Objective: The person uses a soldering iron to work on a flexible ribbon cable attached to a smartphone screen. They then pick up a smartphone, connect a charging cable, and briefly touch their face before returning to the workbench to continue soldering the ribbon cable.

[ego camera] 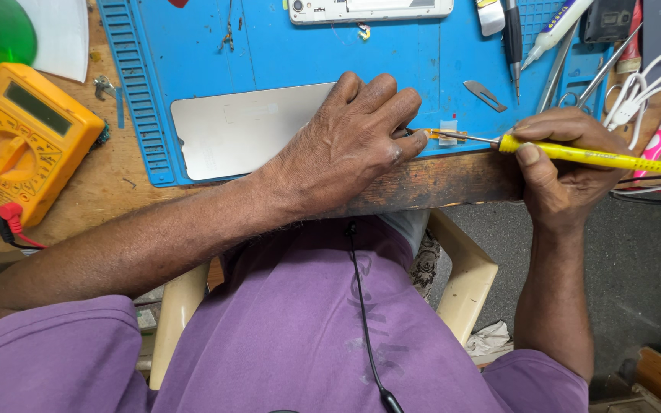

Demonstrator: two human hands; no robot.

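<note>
My left hand (350, 141) lies palm down on the blue work mat (284, 53), fingers curled over the right end of a grey phone back panel (239, 130) and pinning a small orange flex part (444, 135) at its fingertips. My right hand (556, 168) grips a yellow-handled soldering iron (587, 155), held level. Its thin metal tip (460, 137) points left and touches the small part at the mat's front edge.
A yellow multimeter (21, 138) with red leads sits on the wooden bench at left. A white phone frame (369, 9), tweezers (556, 73), a blade (485, 95), a glue tube (556, 27) and white cables (652, 95) crowd the back and right. Below are my purple shirt and a chair.
</note>
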